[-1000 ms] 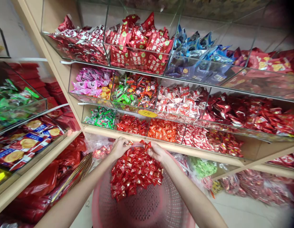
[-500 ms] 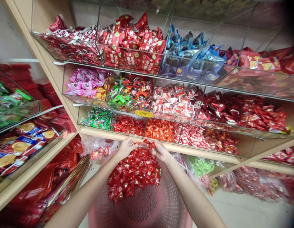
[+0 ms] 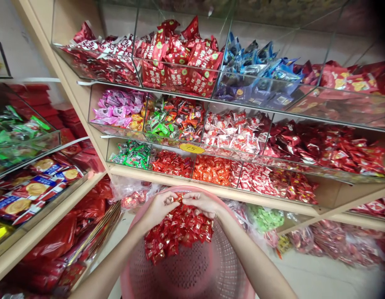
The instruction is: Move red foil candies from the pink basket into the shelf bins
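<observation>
I have the left hand (image 3: 162, 206) pinched on a small red-wrapped candy (image 3: 180, 197), with the right hand (image 3: 204, 203) fingertips meeting it from the other side; I cannot tell whether they clamp it. Just below the grip I see the heaped red candies (image 3: 176, 234) in the pink basket (image 3: 183, 272), and beyond it the wooden shelf edge (image 3: 261, 198).

I pinch a small red sweet (image 3: 180, 197) with gold glints, mostly hidden between the fingertips of my left grip (image 3: 161, 206) and right grip (image 3: 202, 202). Just below lies my heap of red sweets (image 3: 177, 234), in shiny gold-flecked wrappers, jumbled at all angles. It sits toward the far side of my round pink basket (image 3: 231, 257), whose bottom, pierced with small holes, shows nearer me.
</observation>
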`<state>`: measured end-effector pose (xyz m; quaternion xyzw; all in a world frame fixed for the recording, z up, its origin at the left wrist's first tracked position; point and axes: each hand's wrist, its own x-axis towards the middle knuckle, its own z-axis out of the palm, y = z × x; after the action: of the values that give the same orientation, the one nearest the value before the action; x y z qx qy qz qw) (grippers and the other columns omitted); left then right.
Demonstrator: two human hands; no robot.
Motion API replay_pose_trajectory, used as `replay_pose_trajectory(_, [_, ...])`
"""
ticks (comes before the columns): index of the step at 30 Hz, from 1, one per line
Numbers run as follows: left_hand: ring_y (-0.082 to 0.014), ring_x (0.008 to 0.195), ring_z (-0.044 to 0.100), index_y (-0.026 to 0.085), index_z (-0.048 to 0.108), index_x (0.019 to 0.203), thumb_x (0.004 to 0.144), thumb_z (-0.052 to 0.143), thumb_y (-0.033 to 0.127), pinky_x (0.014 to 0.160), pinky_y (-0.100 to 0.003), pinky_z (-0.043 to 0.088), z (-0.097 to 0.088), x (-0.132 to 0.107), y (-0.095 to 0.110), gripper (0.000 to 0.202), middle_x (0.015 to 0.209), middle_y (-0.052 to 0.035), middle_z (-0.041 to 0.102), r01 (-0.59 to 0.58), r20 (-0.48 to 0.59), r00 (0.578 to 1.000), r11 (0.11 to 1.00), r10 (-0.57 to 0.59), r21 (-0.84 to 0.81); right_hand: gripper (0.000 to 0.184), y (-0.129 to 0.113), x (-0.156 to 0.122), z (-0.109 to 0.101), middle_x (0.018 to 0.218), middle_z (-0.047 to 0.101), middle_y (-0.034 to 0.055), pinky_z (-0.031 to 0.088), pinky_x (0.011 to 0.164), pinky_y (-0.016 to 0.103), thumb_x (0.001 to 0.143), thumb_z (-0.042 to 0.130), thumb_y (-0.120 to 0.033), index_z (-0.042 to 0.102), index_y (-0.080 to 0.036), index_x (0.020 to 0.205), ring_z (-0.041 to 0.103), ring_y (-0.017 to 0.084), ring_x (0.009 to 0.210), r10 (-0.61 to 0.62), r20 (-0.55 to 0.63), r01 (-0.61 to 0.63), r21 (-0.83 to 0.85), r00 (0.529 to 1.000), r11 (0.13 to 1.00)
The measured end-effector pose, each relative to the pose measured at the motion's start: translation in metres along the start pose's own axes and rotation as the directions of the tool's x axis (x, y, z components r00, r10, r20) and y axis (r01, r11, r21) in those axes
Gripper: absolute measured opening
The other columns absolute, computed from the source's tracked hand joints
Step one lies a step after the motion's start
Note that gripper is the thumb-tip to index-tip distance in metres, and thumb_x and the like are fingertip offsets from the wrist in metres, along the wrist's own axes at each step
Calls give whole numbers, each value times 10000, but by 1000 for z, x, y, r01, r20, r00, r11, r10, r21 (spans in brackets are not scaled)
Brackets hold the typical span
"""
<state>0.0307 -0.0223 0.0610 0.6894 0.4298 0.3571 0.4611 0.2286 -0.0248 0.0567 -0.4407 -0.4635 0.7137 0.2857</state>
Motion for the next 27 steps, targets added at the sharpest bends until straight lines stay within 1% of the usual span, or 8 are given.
replay_pose_trajectory(2, [-78, 544, 493, 171, 613, 812, 674, 635, 341, 501, -186, 387, 3, 0, -2, 220, 586, 52, 551, 20, -6, 1000, 998, -21, -68, 265, 3, 2, 1, 820, 628, -11, 358, 361, 91, 667, 705, -366, 654, -218, 881, 547, 37, 538, 32, -13, -32, 18, 999, 999])
replay_pose_trajectory(5, [-96, 557, 552, 160, 604, 852, 667, 644, 361, 541, -213, 443, 7, 1, -7, 276, 608, 30, 597, 105, 3, 994, 973, -106, -206, 262, 8, 5, 0, 821, 631, -14, 381, 381, 100, 651, 718, -357, 656, -214, 862, 532, 31, 522, 54, -80, -51, 38, 995, 998])
replay_pose_trajectory(10, [-119, 614, 621, 153, 578, 831, 695, 623, 397, 571, -222, 480, 9, -4, -16, 284, 661, 2, 631, 265, 12, 961, 904, -278, -336, 255, 11, 7, -1, 728, 619, -21, 369, 364, 116, 641, 717, -384, 655, -198, 804, 471, 23, 455, 22, -169, -30, -43, 985, 999])
replay_pose_trajectory(15, [-124, 676, 637, 161, 580, 817, 687, 626, 441, 617, -234, 510, 11, -8, -19, 312, 731, -1, 638, 292, -6, 947, 871, -321, -394, 261, 11, 5, 2, 649, 606, -25, 365, 364, 130, 619, 720, -405, 643, -188, 741, 484, 45, 463, -16, -181, -3, -102, 983, 995])
replay_pose_trajectory(17, [-121, 699, 636, 163, 599, 848, 683, 632, 444, 667, -253, 522, 11, -9, -15, 328, 786, -11, 650, 321, 44, 942, 857, -332, -404, 267, 10, 4, 3, 638, 607, -26, 356, 354, 135, 620, 711, -418, 650, -184, 734, 468, 47, 452, -74, -185, 43, -168, 980, 985])
replay_pose_trajectory(19, [-121, 708, 633, 161, 618, 863, 676, 646, 435, 680, -259, 524, 9, -9, -11, 333, 821, -27, 659, 366, 129, 930, 839, -344, -402, 275, 8, 3, 6, 635, 610, -25, 353, 349, 142, 628, 696, -433, 662, -182, 736, 460, 52, 451, -150, -165, 105, -253, 975, 962])
replay_pose_trajectory(22, [-113, 723, 626, 161, 630, 823, 676, 663, 393, 703, -252, 521, 7, -10, -9, 276, 808, -30, 662, 415, 211, 910, 801, -358, -432, 296, 7, 2, 8, 633, 611, -20, 359, 355, 160, 654, 663, -462, 676, -181, 746, 462, 65, 460, -230, -113, 177, -353, 967, 919])
replay_pose_trajectory(27, [-103, 745, 638, 173, 609, 798, 661, 704, 291, 752, -253, 522, 8, -11, -16, 205, 812, -13, 661, 496, 292, 866, 627, -406, -600, 327, 7, 2, 7, 710, 625, -13, 376, 363, 177, 675, 634, -489, 677, -180, 773, 421, 47, 421, -246, -110, 192, -359, 963, 913])
